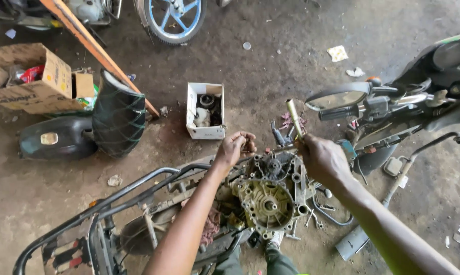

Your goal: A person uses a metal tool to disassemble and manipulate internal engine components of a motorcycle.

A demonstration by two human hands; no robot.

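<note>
A motorcycle point(418, 97) stands at the right, its dark bodywork, handlebar and round mirror point(338, 97) leaning in over the oil-stained concrete floor point(270, 66). Low in the foreground lies a stripped bike frame point(103, 209) of dark tubing, reaching from the bottom left corner toward the middle. At the left a black seat point(119, 114) stands on edge, touching a dark fuel tank point(57, 137) that lies on the floor beside it. Behind them sits an open cardboard box point(34, 79) with odds and ends in it, and a long orange-painted bar point(95, 48) runs slantwise past it. A blue-spoked wheel point(175, 19) shows at the top edge.

In the middle, right under the person, sits the engine casing point(268, 196), grimy and yellowish, its open face turned up with bolt holes round the rim and a gear showing near its top. Just beyond it on the floor is a small white carton point(205, 111) holding loose parts.

The right hand point(322, 160) hovers over the upper right edge of the casing, fingers clenched round a pale cylindrical tool handle point(294, 118) that sticks up and away. The left hand point(235, 147) is above the casing's upper left edge, fingers curled and pinched together on something small; what it is I cannot tell. Scraps of paper point(338, 53) lie scattered across the floor.
</note>
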